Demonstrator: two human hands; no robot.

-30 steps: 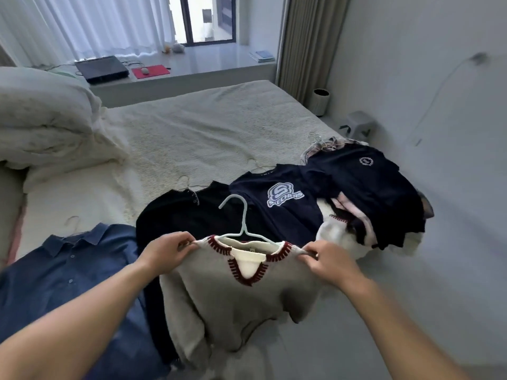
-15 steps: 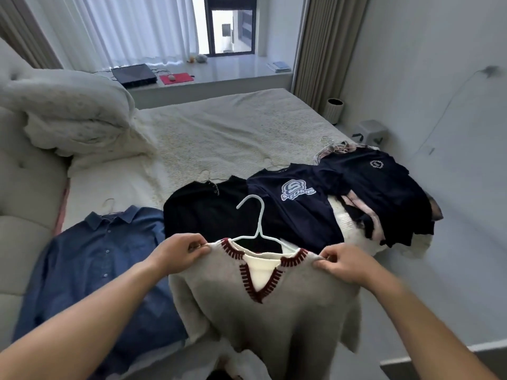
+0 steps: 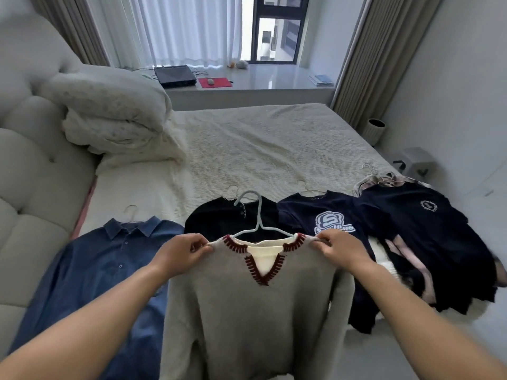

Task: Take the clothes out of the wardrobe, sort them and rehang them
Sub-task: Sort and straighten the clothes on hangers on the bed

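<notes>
I hold up a grey V-neck sweater (image 3: 247, 319) with dark red trim, hung on a pale blue hanger (image 3: 256, 215). My left hand (image 3: 179, 252) pinches its left shoulder and my right hand (image 3: 341, 249) pinches its right shoulder. Behind it on the bed lie a blue collared shirt (image 3: 93, 272), a black top (image 3: 219, 218), a navy T-shirt with a white logo (image 3: 329, 215) and a navy garment with a round emblem (image 3: 422, 231) on a pile of other clothes. The wardrobe is out of view.
The bed (image 3: 260, 149) has a cream cover, with folded bedding and pillows (image 3: 109, 113) at the left by a padded headboard (image 3: 24, 149). A window ledge (image 3: 274, 80) holds a laptop and red mouse pad. A small bin (image 3: 375, 130) and stool stand right of the bed.
The sweater has been lifted higher and hangs straighter, both hands still at its shoulders. The view has tilted up and shifted, showing more of the headboard and window.
</notes>
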